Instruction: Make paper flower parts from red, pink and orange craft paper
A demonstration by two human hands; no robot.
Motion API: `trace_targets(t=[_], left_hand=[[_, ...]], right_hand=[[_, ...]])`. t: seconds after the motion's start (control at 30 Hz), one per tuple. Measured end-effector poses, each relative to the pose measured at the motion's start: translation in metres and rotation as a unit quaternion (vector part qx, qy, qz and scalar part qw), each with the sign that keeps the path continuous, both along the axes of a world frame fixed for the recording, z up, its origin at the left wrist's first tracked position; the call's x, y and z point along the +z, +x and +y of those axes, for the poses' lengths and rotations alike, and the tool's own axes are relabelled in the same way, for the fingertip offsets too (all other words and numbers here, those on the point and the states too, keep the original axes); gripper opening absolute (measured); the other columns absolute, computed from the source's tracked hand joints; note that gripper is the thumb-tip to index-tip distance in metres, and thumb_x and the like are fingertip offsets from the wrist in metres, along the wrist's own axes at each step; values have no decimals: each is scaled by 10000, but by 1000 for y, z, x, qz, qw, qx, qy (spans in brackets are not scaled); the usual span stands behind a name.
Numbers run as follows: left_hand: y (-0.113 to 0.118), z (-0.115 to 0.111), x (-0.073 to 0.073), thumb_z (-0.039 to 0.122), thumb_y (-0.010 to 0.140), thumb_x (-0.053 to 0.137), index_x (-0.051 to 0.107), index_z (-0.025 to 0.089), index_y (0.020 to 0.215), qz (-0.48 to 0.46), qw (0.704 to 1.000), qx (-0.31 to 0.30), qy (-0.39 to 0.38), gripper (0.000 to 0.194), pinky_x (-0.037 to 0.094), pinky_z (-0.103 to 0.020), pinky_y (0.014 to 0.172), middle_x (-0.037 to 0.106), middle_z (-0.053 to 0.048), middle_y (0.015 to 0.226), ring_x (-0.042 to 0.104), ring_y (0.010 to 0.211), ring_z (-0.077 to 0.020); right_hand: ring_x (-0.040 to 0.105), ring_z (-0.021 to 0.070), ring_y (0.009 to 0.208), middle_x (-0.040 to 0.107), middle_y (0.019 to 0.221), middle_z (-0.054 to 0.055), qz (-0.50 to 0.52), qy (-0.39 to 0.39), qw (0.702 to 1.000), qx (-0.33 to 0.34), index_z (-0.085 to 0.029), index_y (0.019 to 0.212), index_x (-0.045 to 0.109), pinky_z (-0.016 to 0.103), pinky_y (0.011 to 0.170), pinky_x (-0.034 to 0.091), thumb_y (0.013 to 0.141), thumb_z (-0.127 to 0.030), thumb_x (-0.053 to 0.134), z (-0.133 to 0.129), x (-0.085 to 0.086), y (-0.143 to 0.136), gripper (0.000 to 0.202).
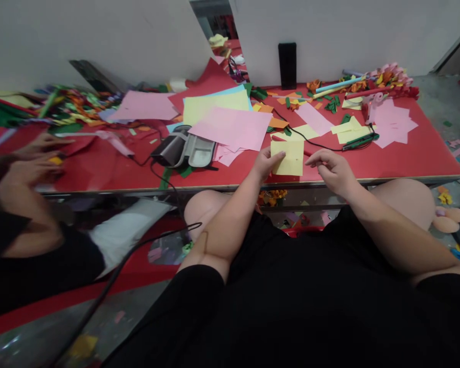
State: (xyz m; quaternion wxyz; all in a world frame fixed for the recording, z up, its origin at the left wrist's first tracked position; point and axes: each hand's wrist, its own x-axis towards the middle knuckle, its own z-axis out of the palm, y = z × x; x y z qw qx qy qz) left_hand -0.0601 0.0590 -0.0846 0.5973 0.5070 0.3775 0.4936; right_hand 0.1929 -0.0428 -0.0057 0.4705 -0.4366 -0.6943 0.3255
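My left hand (266, 162) pinches the left edge of a square of yellow paper (292, 159), held up near the table's front edge. A small dark mark shows on the paper. Just right of it, apart from the paper, is my right hand (331, 171), with its index finger stretched toward the sheet and the other fingers loosely bent. No object shows in it. A thin red stick-like thing (278, 138) pokes out behind the paper's top edge; the rest of it is hidden. More yellow paper pieces (348, 130) lie beyond my right hand.
Pink sheets (233, 125) and an open grey case (201, 153) lie to the left on the red table (402, 162). At right are a pink star-shaped cutout (396, 125), a pink glue gun (373, 105) and green-handled cutter (358, 142). A co-worker's hands (34, 166) work at far left.
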Motion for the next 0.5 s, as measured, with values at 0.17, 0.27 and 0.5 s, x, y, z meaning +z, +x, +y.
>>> trace_targets(t=[0.17,0.27,0.5], left_hand=[[1,-3,-1,718,615,1076,875,142,1046,24,999,-24,-2,747,681,-381,810,916,-157,1051,854,894,-294],[2,-2,-3,721,646,1063,874,143,1059,23,1000,-16,5,735,675,-374,840,915,-154,1062,857,922,-286],[3,-1,-2,741,581,1081,866,142,1041,15,1000,-9,-5,785,685,-380,831,916,-157,1043,852,907,-294]], right_hand=[[706,208,875,792,921,38,180,-160,970,13,-279,862,846,358,729,571,842,-395,798,-3,-7,-18,127],[679,176,803,769,866,12,266,-228,937,7,-268,891,838,326,695,542,751,-458,915,-9,-11,-27,248],[612,149,717,656,741,-45,347,-267,899,-29,-270,838,730,303,678,510,622,-415,940,-10,-29,-18,334]])
